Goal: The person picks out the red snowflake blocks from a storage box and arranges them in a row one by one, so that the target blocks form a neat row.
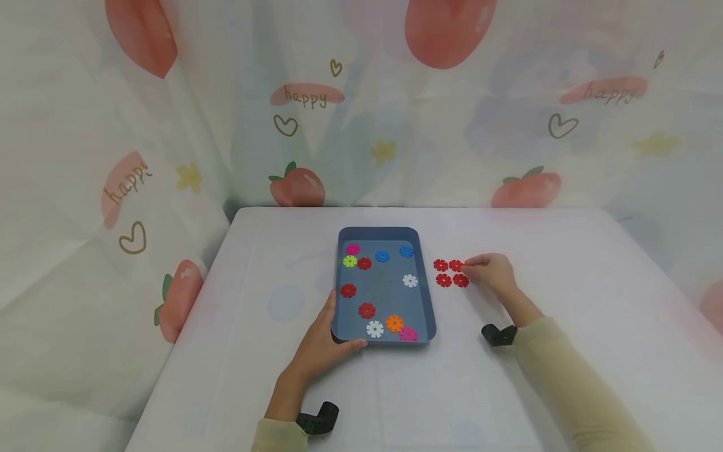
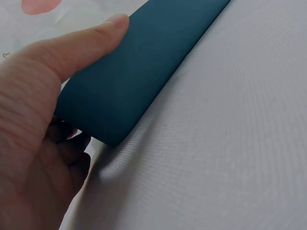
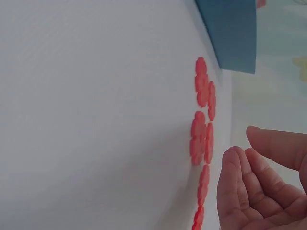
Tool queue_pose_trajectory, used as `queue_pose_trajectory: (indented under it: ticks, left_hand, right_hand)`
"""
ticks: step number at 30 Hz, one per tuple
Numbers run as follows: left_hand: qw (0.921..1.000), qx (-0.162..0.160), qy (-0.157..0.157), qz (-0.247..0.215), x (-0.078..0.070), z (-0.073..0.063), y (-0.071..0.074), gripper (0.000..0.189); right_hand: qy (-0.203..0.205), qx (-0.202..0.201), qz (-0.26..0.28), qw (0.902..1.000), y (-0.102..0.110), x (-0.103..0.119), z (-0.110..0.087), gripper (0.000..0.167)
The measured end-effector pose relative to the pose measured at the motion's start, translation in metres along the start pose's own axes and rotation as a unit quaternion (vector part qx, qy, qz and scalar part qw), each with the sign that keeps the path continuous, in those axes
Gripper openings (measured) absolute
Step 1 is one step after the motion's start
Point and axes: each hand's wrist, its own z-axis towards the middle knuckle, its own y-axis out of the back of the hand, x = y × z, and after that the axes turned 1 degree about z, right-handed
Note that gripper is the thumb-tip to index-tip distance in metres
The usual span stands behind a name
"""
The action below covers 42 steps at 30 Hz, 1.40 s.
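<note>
A blue-grey tray (image 1: 385, 295) lies on the table, with several notched plastic snowflake discs spread inside. My left hand (image 1: 322, 342) grips its near left corner: the thumb (image 2: 103, 38) lies on the near wall and the fingers go round the left side, partly hidden. Right of the tray, red snowflake discs (image 1: 444, 280) lie flat in two short rows. Over the right end of these rows is my right hand (image 1: 494, 274). The right wrist view shows a gap between its thumb (image 3: 276, 143) and fingers, nothing between them, and further red discs (image 3: 204, 184) beside the hand.
In the tray are red (image 1: 366, 310), white (image 1: 410, 280), blue (image 1: 382, 256), orange (image 1: 394, 323), yellow-green (image 1: 350, 261) and pink discs (image 1: 408, 334). A white cloth covers the table (image 1: 237, 389). Printed curtains (image 1: 361, 125) hang behind and to the left.
</note>
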Motion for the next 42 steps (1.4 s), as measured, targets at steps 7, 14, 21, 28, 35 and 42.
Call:
queue_pose_trajectory:
  ticks: [7, 14, 21, 28, 35, 42]
  left_hand:
    - [1.0000, 0.002, -0.001, 0.000, -0.001, -0.001, 0.002, 0.109]
    - [1.0000, 0.005, 0.001, -0.001, 0.001, 0.001, 0.001, 0.109]
    - [1.0000, 0.002, -0.004, -0.003, 0.001, 0.001, 0.001, 0.108]
    - [1.0000, 0.007, 0.006, -0.001, 0.001, 0.001, 0.001, 0.109]
    - [0.9999, 0.008, 0.009, 0.004, -0.001, 0.001, 0.001, 0.109]
    - [1.0000, 0.004, -0.002, 0.000, -0.001, 0.000, 0.001, 0.108]
  right_hand:
    - [0.039, 0.008, 0.027, 0.9989, -0.011, 0.038, -0.008, 0.048]
    - [0.098, 0.036, 0.042, 0.9937, -0.012, 0.113, -0.058, 0.037]
    - [0.156, 0.051, 0.049, 0.9851, -0.027, 0.138, -0.054, 0.031]
    - [0.185, 0.066, 0.053, 0.9791, -0.049, 0.142, -0.041, 0.026]
    - [0.213, 0.060, 0.030, 0.9747, -0.070, 0.144, -0.027, 0.022]
    - [0.231, 0.046, -0.023, 0.9715, -0.094, 0.152, -0.020, 0.019]
